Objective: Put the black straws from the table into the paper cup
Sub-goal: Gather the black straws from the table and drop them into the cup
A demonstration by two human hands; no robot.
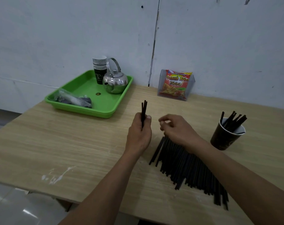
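Both arms are bare: the left forearm [105,184] and the right forearm [235,172] carry no sleeve from the wrist back to the picture's edge. The left hand [138,135] shows a short, blunt thumbnail [149,117] on the side facing the right hand [175,129]. The right hand shows one pale fingernail [167,121] on the side toward the left hand.

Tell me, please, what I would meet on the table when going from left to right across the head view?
Green tray → left hand holding a few black straws → right hand → paper cup.
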